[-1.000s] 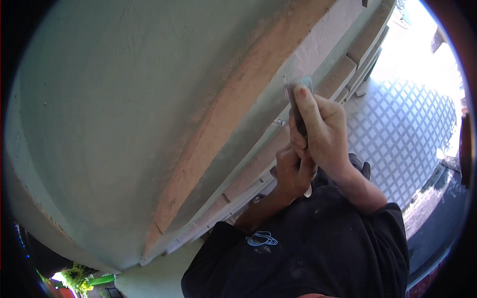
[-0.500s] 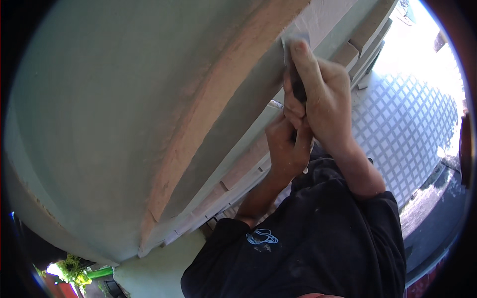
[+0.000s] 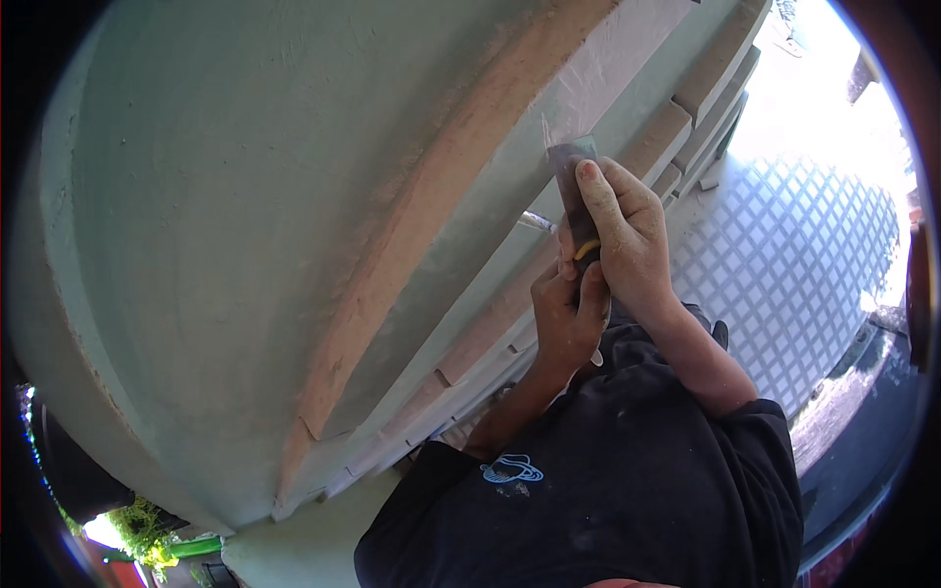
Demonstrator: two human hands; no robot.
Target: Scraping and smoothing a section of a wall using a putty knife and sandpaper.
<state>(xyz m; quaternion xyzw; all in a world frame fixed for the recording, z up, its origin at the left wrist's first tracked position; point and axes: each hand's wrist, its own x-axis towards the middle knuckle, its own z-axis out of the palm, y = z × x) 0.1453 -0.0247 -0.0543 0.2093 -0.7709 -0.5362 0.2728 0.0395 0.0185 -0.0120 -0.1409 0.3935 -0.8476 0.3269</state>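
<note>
Both of my hands grip a flat scraper [image 3: 573, 186] with a yellow band on its dark handle. Its blade end lies at a pale pinkish strip [image 3: 618, 59] on the stepped, plastered surface, where light scratch marks show. My right hand [image 3: 624, 225] is closed round the tool, thumb along it toward the blade. My left hand [image 3: 570, 314] is closed on the handle just below, partly hiding it. A long orange-brown band [image 3: 412, 235] runs diagonally across the grey-green plaster [image 3: 216, 196] to the left of my hands.
More stepped mouldings [image 3: 716, 69] continue toward the upper right. A bright floor with a diamond pattern [image 3: 784, 274] lies at the right, beside a dark strip [image 3: 853, 451]. Green plants [image 3: 142, 534] and a dark shape [image 3: 83, 465] show at the lower left.
My hands and the scraper rose between one second and half a second ago, then came back down and slightly left. The yellow band on the handle now shows.
</note>
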